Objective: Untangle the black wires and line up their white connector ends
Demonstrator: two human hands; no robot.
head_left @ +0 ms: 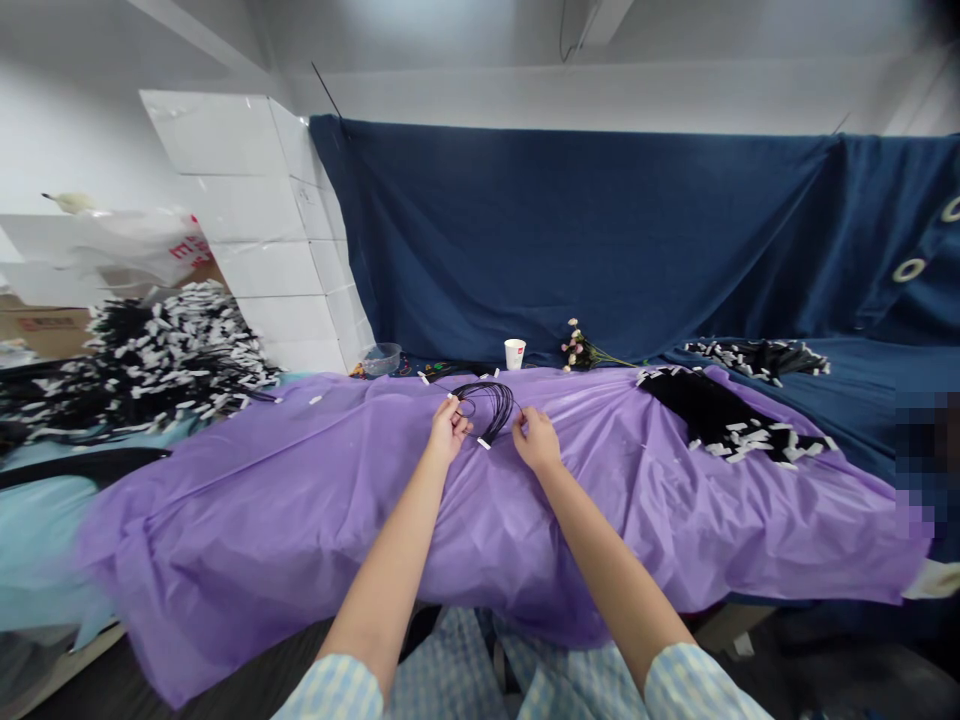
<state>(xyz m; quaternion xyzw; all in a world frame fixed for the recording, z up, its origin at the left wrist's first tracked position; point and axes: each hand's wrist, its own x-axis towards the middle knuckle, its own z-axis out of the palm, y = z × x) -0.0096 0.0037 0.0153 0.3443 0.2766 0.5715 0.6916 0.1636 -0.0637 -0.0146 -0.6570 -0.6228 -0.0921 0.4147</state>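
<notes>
A loop of thin black cables (499, 402) with small white connectors lies between my two hands on the purple cloth (330, 480). My left hand (450, 432) is closed on the cable's left end, where a white tip shows above the fingers. One white connector (484, 443) rests at the loop's lower edge, just right of those fingers. On the other side, my right hand (537, 438) pinches a thin strand at the loop's right edge. How far that strand runs inside the fingers is hidden.
A large heap of black cables with white ends (172, 350) rises at the left, beside stacked white boxes (277, 230). A paper cup (514, 354), a clear bowl (381, 358) and flowers (581, 350) stand along the back. Bundled black cables (705, 405) lie to the right.
</notes>
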